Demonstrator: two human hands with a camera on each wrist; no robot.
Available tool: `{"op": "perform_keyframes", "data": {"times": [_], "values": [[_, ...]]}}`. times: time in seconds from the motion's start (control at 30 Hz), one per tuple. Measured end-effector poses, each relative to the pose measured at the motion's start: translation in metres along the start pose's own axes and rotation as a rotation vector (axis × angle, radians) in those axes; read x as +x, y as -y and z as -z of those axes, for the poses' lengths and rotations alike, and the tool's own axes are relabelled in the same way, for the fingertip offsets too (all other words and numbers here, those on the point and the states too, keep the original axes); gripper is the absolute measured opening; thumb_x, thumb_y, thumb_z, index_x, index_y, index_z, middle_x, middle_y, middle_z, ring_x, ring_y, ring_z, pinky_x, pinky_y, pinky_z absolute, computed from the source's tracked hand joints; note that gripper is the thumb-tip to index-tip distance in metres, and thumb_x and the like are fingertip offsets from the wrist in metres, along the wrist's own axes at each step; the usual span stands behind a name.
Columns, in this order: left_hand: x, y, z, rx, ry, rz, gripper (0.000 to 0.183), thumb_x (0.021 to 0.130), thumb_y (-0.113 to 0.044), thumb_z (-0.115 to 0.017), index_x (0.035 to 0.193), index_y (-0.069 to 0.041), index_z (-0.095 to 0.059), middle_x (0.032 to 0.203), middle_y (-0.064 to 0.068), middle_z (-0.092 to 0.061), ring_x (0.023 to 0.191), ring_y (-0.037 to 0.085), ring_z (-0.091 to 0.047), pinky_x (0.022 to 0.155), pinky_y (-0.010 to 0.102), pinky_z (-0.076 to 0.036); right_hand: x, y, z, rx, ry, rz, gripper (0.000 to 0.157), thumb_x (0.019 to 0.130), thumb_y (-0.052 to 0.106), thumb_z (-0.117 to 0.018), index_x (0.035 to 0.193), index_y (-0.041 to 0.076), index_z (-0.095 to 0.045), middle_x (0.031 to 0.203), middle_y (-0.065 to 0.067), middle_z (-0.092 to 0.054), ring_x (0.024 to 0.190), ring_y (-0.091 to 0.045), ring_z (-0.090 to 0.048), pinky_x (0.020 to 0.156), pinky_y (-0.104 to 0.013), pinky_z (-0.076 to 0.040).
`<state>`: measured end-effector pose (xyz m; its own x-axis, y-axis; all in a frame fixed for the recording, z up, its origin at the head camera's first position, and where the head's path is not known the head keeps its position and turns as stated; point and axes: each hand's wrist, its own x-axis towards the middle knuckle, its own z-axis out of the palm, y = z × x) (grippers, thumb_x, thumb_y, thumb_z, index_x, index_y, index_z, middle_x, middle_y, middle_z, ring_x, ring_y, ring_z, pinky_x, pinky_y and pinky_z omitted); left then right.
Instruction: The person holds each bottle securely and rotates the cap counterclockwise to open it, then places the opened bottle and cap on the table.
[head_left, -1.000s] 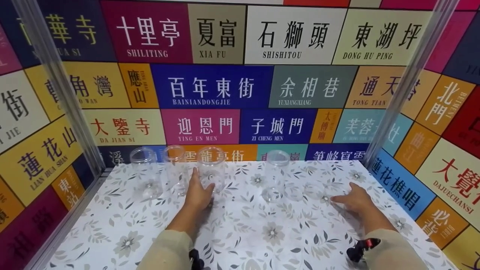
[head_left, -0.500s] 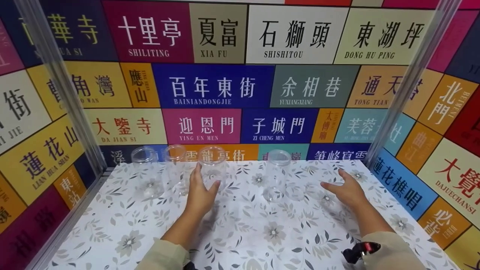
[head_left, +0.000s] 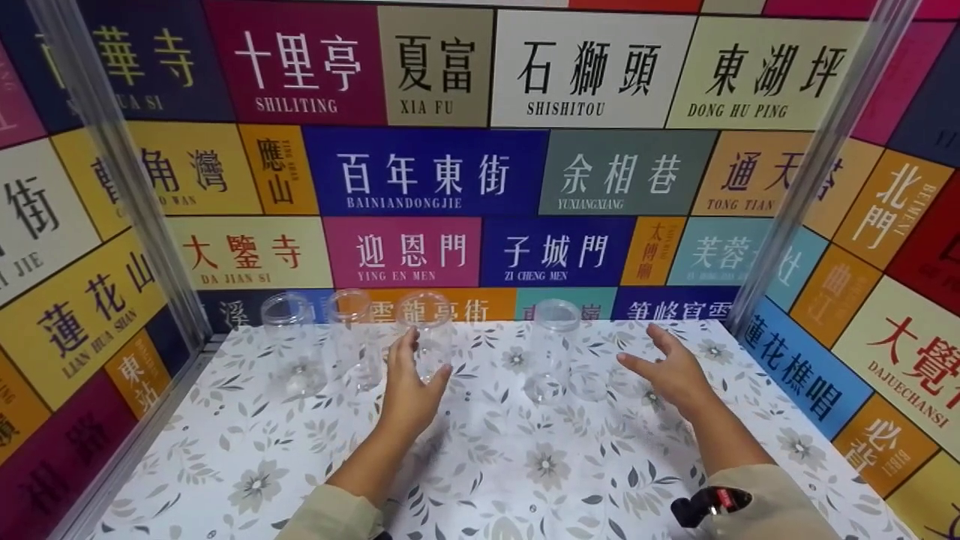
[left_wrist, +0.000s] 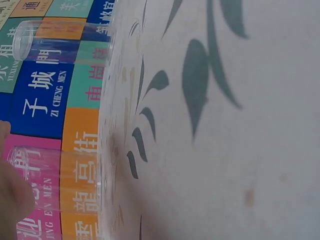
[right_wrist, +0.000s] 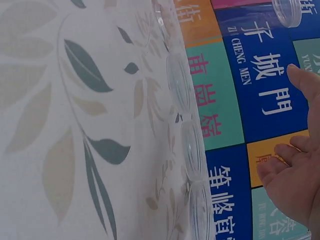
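Observation:
My left hand [head_left: 414,394] hovers over the table with thumb and fingers spread, overlapping a clear plastic jar [head_left: 435,311]. Two more upright clear jars stand left of it: a narrower jar [head_left: 351,330] and a wider jar [head_left: 294,349] at the far left. Right of the middle is a tall clear jar [head_left: 555,352], also seen past the left hand as a jar [left_wrist: 60,45] in the left wrist view. My right hand [head_left: 671,371], fingers parted and holding nothing, is above the right side, near flat round clear lids [right_wrist: 194,150]. One lid [head_left: 589,386] lies beside the tall jar.
A white tablecloth [head_left: 480,465] with grey leaves and flowers covers the table. Colourful panels with Chinese lettering [head_left: 427,172] rise behind and at both sides. Clear upright posts [head_left: 810,172] stand at the back corners.
My right hand has moved left, toward the tall jar. My left hand has shifted slightly right in front of its jar. The jars stay in place.

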<state>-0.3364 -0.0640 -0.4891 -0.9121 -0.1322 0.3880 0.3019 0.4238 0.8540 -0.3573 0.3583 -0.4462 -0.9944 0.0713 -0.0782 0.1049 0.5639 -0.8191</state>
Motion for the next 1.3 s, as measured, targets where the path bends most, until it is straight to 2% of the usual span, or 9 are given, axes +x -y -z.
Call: {"op": "perform_keyframes", "data": {"times": [0.13,0.37,0.53,0.77,0.9,1.07,1.17,1.3], "values": [[-0.001,0.001,-0.003,-0.021,0.07,-0.016,0.084,0.096,-0.022,-0.081,0.164,-0.006,-0.034,0.161,0.016,-0.044,0.151,0.035,-0.046,0.129,0.053,-0.038,-0.002,0.012,-0.007,0.052,0.011,0.056,0.123,0.086,0.068,-0.08,0.174,0.019,-0.009,0.182,-0.01,-0.014,0.167,-0.043,-0.018,0.133,-0.061,-0.027],[-0.005,0.003,-0.004,-0.045,0.225,0.08,0.094,0.093,-0.044,-0.083,0.167,-0.016,-0.032,0.171,0.011,-0.039,0.16,0.037,-0.036,0.131,0.061,-0.032,-0.005,0.025,-0.021,0.118,0.03,0.177,0.114,0.093,0.054,-0.08,0.173,0.013,-0.01,0.181,-0.01,-0.021,0.168,-0.035,-0.018,0.135,-0.057,-0.025],[-0.008,0.002,-0.007,-0.034,0.263,0.108,0.095,0.092,-0.045,-0.083,0.167,-0.018,-0.031,0.172,0.009,-0.039,0.162,0.037,-0.035,0.132,0.062,-0.03,-0.004,0.034,-0.033,0.14,0.031,0.21,0.111,0.094,0.05,-0.081,0.173,0.011,-0.013,0.179,-0.011,-0.026,0.167,-0.034,-0.022,0.135,-0.056,-0.025],[-0.015,-0.001,-0.014,-0.018,0.347,0.107,0.099,0.092,-0.051,-0.082,0.168,-0.019,-0.029,0.174,0.009,-0.035,0.163,0.035,-0.033,0.133,0.06,-0.029,-0.002,0.045,-0.048,0.162,0.023,0.228,0.109,0.093,0.049,-0.082,0.172,0.011,-0.017,0.177,-0.011,-0.032,0.165,-0.034,-0.028,0.133,-0.055,-0.031],[-0.019,-0.002,-0.016,-0.014,0.373,0.089,0.099,0.093,-0.051,-0.081,0.169,-0.017,-0.029,0.173,0.011,-0.036,0.162,0.036,-0.033,0.133,0.061,-0.029,-0.001,0.051,-0.057,0.175,0.028,0.232,0.109,0.092,0.052,-0.082,0.172,0.013,-0.02,0.176,-0.01,-0.033,0.164,-0.034,-0.03,0.133,-0.056,-0.032],[-0.021,-0.006,-0.02,-0.027,0.404,0.136,0.101,0.091,-0.055,-0.081,0.169,-0.021,-0.028,0.174,0.008,-0.035,0.163,0.035,-0.032,0.132,0.064,-0.028,0.001,0.061,-0.068,0.192,0.028,0.224,0.11,0.091,0.053,-0.083,0.172,0.014,-0.02,0.176,-0.011,-0.033,0.163,-0.034,-0.032,0.131,-0.055,-0.036],[-0.023,-0.008,-0.022,-0.035,0.417,0.149,0.1,0.091,-0.054,-0.081,0.169,-0.023,-0.028,0.175,0.008,-0.033,0.163,0.037,-0.032,0.132,0.066,-0.028,0.003,0.066,-0.074,0.202,0.018,0.214,0.108,0.09,0.051,-0.085,0.171,0.014,-0.023,0.173,-0.013,-0.037,0.161,-0.035,-0.036,0.127,-0.054,-0.042],[-0.023,-0.01,-0.025,-0.044,0.419,0.153,0.097,0.092,-0.05,-0.082,0.169,-0.023,-0.029,0.175,0.01,-0.031,0.163,0.038,-0.032,0.131,0.066,-0.028,0.006,0.07,-0.079,0.201,-0.01,0.204,0.102,0.091,0.048,-0.085,0.17,0.015,-0.029,0.169,-0.014,-0.044,0.158,-0.035,-0.041,0.126,-0.053,-0.044]]}}
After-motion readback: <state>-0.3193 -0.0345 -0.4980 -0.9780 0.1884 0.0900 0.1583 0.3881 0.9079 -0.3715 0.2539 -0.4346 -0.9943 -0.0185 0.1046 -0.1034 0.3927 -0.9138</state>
